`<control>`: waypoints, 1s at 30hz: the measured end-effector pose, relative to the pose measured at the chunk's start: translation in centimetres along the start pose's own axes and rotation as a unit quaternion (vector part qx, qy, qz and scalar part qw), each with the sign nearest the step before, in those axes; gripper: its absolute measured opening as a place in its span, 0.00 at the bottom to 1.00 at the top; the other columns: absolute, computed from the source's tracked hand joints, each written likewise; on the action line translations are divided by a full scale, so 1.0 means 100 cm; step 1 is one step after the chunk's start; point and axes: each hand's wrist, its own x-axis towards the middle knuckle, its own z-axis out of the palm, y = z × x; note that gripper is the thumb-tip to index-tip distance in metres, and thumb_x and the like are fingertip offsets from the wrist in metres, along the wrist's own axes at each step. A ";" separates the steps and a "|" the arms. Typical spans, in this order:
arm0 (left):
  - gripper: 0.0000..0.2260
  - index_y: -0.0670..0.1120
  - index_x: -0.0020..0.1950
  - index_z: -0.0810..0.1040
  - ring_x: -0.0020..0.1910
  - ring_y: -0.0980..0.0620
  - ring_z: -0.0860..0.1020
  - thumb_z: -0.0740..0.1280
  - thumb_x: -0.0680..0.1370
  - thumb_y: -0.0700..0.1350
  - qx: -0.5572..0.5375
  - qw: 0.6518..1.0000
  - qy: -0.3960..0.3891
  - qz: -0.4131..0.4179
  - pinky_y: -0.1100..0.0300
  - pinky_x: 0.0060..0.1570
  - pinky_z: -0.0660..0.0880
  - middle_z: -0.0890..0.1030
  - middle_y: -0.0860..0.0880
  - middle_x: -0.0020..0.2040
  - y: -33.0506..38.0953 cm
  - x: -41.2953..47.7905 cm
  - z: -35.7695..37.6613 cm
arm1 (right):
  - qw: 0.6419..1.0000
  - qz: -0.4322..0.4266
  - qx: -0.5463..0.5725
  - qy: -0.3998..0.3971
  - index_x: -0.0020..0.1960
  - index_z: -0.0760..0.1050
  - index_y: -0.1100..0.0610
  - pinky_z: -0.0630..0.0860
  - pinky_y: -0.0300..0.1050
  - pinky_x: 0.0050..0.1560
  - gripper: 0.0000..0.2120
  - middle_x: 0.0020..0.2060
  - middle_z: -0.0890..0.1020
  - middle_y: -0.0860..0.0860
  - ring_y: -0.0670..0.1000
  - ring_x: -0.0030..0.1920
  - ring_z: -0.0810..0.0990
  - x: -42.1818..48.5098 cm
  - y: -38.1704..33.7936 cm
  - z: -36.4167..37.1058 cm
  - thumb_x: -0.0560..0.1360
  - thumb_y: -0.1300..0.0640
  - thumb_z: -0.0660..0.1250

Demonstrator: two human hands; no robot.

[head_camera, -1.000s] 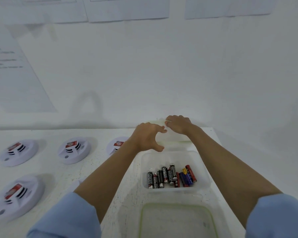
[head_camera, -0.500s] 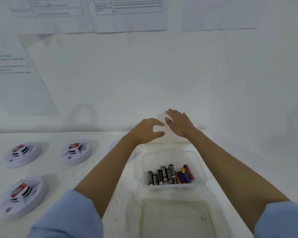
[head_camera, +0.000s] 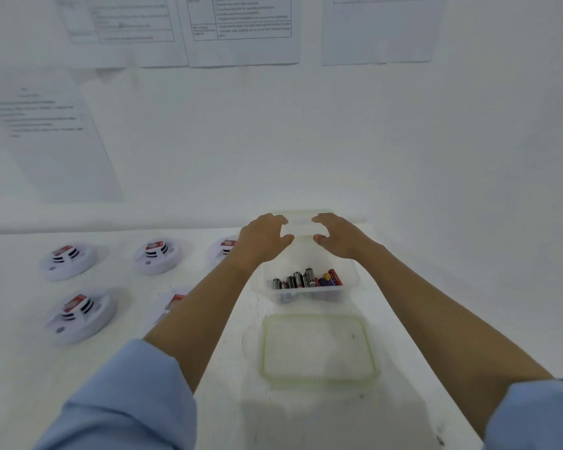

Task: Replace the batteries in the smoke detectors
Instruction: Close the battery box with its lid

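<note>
Several white round smoke detectors with red labels lie on the white table at the left: one (head_camera: 67, 259), another (head_camera: 156, 254) and a nearer one (head_camera: 80, 315). Two more (head_camera: 223, 246) (head_camera: 173, 303) are partly hidden by my left forearm. An open clear tub (head_camera: 351, 280) holds several loose batteries (head_camera: 306, 279). Behind it, against the wall, stands a second clear container (head_camera: 301, 222) with a greenish rim. My left hand (head_camera: 264, 237) and my right hand (head_camera: 338, 235) curl around its two sides, thumbs in front and fingers over the top.
A clear lid with a green rim (head_camera: 317, 349) lies flat in front of the battery tub. The white wall rises directly behind the table, with printed sheets (head_camera: 241, 27) taped on it. The table's right edge (head_camera: 403, 319) runs just beyond my right forearm.
My hands were close together on top of the far container; they have spread apart to its left and right sides. The view has tilted upward.
</note>
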 end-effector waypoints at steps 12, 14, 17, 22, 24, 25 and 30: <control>0.16 0.47 0.66 0.72 0.63 0.49 0.72 0.61 0.79 0.47 -0.063 0.997 0.038 -0.011 0.55 0.58 0.69 0.72 0.48 0.65 0.017 -0.111 0.030 | 0.996 -0.082 0.014 0.032 0.68 0.68 0.55 0.60 0.39 0.66 0.18 0.72 0.64 0.51 0.51 0.71 0.64 -0.126 0.014 0.026 0.78 0.63 0.58; 0.15 0.46 0.64 0.73 0.61 0.50 0.73 0.61 0.78 0.44 -0.086 0.991 0.098 0.007 0.55 0.54 0.70 0.72 0.49 0.65 0.015 -0.123 0.033 | 0.991 -0.109 -0.006 0.075 0.66 0.71 0.56 0.60 0.39 0.66 0.18 0.71 0.66 0.51 0.51 0.71 0.64 -0.141 0.023 0.031 0.78 0.65 0.57; 0.12 0.44 0.58 0.77 0.45 0.51 0.74 0.61 0.76 0.37 -0.115 0.980 0.162 0.017 0.56 0.43 0.72 0.74 0.47 0.59 0.008 -0.139 0.039 | 0.978 -0.134 -0.020 0.158 0.60 0.77 0.58 0.65 0.39 0.61 0.22 0.66 0.72 0.54 0.55 0.67 0.69 -0.158 0.036 0.038 0.73 0.74 0.56; 0.23 0.43 0.52 0.79 0.54 0.47 0.74 0.55 0.68 0.24 -0.095 0.991 0.083 0.044 0.54 0.48 0.73 0.75 0.45 0.54 -0.021 -0.158 0.055 | 0.978 -0.133 -0.081 0.140 0.55 0.79 0.55 0.69 0.45 0.47 0.32 0.56 0.76 0.56 0.59 0.55 0.75 -0.171 0.049 0.053 0.62 0.79 0.53; 0.28 0.44 0.55 0.79 0.60 0.46 0.71 0.53 0.66 0.21 -0.068 0.996 0.007 0.061 0.56 0.55 0.70 0.73 0.46 0.60 -0.033 -0.164 0.060 | 0.984 -0.124 -0.106 0.075 0.59 0.77 0.52 0.68 0.46 0.54 0.33 0.63 0.72 0.53 0.56 0.62 0.71 -0.172 0.052 0.058 0.64 0.78 0.53; 0.29 0.44 0.57 0.79 0.62 0.46 0.70 0.52 0.66 0.21 -0.064 0.996 -0.021 0.058 0.58 0.58 0.68 0.72 0.46 0.63 -0.038 -0.166 0.062 | 0.986 -0.114 -0.110 0.044 0.60 0.77 0.51 0.67 0.44 0.57 0.33 0.65 0.70 0.52 0.54 0.65 0.69 -0.173 0.054 0.060 0.65 0.78 0.53; 0.22 0.43 0.54 0.80 0.60 0.48 0.73 0.58 0.69 0.24 -0.119 0.992 -0.028 0.043 0.66 0.54 0.66 0.74 0.46 0.60 -0.044 -0.168 0.065 | 0.994 -0.080 -0.067 -0.026 0.60 0.77 0.48 0.65 0.42 0.64 0.27 0.68 0.70 0.48 0.50 0.68 0.67 -0.171 0.064 0.053 0.70 0.73 0.59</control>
